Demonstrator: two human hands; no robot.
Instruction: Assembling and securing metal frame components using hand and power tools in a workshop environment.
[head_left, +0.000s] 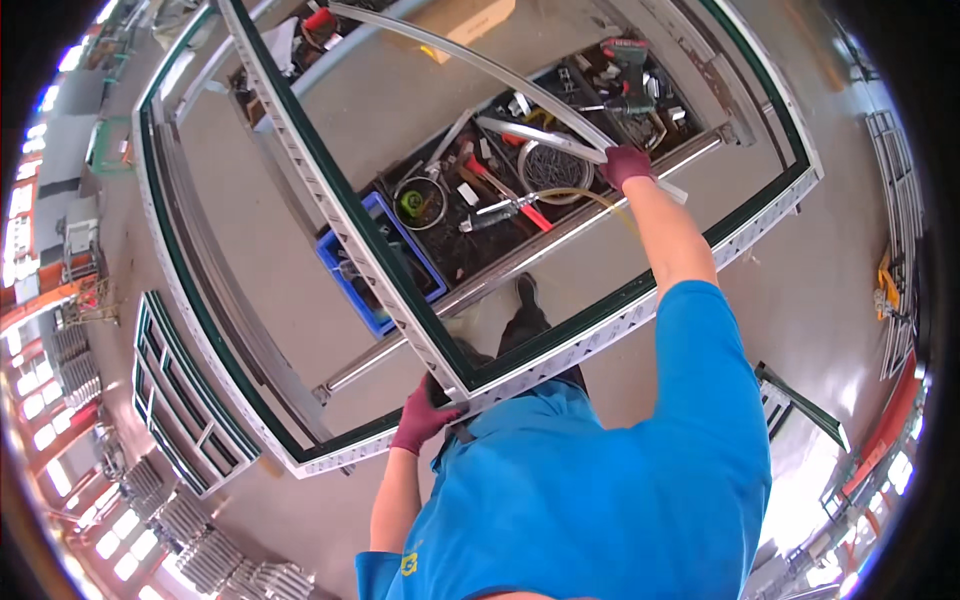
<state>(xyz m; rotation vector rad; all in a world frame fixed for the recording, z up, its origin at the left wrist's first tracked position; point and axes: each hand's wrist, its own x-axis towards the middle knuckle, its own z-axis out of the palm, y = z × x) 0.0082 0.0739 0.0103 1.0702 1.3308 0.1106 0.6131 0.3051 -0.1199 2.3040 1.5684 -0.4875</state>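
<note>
Under the green window frame [560,340] gripped by both hands, a cluttered tool tray [520,190].

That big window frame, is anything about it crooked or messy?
The frame looks sound; its bends come from the fisheye lens. The tool tray under it is jumbled, drill among loose parts. The left hand grips the frame joint, and the right hand holds a pale strip.

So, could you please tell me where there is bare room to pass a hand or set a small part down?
The frame's left opening, between the centre bar and the outer frame, shows bare floor. The tool tray and blue crate are crowded. The right hand grips a pale strip; the left hand holds the frame's near joint.
</note>
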